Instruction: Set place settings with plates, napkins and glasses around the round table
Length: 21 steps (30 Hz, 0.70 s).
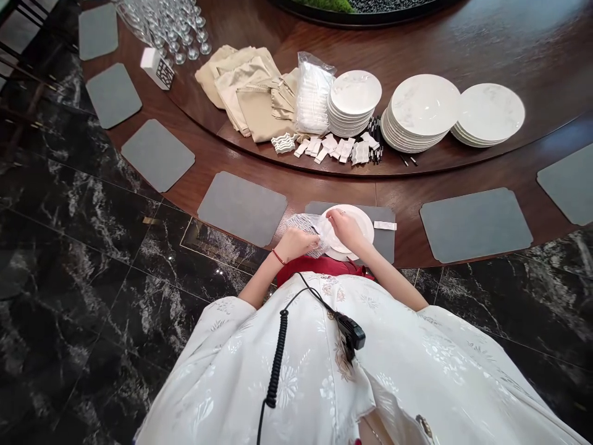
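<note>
A clear plastic wrapper with a striped look is bunched in my left hand, whose fingers are closed on its edge. My right hand is just to the right, over a white plate, its fingers pinched near the same plastic; what they hold is too small to make out. The plate lies on a grey placemat in front of me, and another white rim shows under it. On the placemat's right side rests a small white rectangular piece.
The raised turntable carries beige folded cloths, a bag of white packets, stacked small plates, bowls and plates. Wine glasses stand back left. Other placemats line the table edge.
</note>
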Each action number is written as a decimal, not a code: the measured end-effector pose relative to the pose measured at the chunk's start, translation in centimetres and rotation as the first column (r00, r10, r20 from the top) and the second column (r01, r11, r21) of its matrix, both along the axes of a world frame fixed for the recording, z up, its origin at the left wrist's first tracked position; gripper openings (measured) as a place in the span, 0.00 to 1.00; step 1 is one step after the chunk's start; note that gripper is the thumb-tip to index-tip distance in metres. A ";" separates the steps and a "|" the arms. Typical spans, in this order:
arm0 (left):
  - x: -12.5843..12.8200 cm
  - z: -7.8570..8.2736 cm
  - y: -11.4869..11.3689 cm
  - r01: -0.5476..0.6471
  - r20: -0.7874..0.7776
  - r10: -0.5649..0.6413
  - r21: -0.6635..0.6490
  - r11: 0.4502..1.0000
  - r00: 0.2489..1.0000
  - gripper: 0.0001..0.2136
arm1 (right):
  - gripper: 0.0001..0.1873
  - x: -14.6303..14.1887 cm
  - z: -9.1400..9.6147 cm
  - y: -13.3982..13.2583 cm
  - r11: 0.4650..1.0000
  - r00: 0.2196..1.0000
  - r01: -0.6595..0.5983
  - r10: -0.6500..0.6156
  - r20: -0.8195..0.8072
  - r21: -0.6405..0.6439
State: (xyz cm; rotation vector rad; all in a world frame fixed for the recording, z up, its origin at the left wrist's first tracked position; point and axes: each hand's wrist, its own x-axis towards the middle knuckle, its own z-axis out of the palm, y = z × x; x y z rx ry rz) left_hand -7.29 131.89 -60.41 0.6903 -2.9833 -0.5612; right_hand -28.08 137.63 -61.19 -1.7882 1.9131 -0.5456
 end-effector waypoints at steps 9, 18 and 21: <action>-0.5 0.2 -0.3 0.011 0.066 -0.009 -0.035 0.999 0.998 0.12 | 0.10 2.7 -1.9 0.7 0.944 0.980 0.045 -0.105 0.166 0.328; -0.8 0.5 3.7 -0.213 0.311 0.123 0.275 0.937 0.943 0.14 | 0.12 2.4 -4.8 1.0 0.888 0.961 -0.175 0.060 0.270 0.425; -0.9 0.6 4.2 -0.366 0.355 0.249 0.314 0.876 0.901 0.21 | 0.12 2.2 -6.4 0.2 0.891 0.957 -0.082 -0.054 0.284 0.447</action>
